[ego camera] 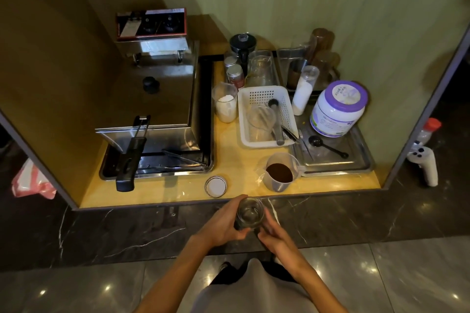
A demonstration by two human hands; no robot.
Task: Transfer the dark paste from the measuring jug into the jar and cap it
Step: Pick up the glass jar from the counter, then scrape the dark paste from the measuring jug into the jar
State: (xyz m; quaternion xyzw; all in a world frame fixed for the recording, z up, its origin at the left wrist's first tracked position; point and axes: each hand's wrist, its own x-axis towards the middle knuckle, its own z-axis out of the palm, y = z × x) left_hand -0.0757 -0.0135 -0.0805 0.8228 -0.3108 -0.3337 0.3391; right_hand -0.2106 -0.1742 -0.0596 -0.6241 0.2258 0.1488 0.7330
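**Jar open and in hand, paste not yet moved**

The jar (248, 214) is held over the dark ledge in front of the worktop (236, 150), gripped from both sides: the left hand (223, 223) wraps its left wall, and the right hand (273, 235) closes on its near right side and base. The mouth faces up with no cap on it. Through the glass the inside looks empty, though glare and the dark floor behind it make that hard to be sure of.

The lid (215, 186) lies flat on the worktop just beyond the left hand, its pale inner face up. The jug (279, 172) stands upright beyond the right hand and a little to its right, apart from the jar, with the paste (279, 172) a dark mass still inside it.

So only the opening looks done. Left to do, as I judge it: bring jar and jug together, get the paste across, then fetch the lid and screw it on. A black scoop (326, 145) lies in the tray (366, 160) farther beyond the right hand; thick paste may need such a tool rather than a plain pour.
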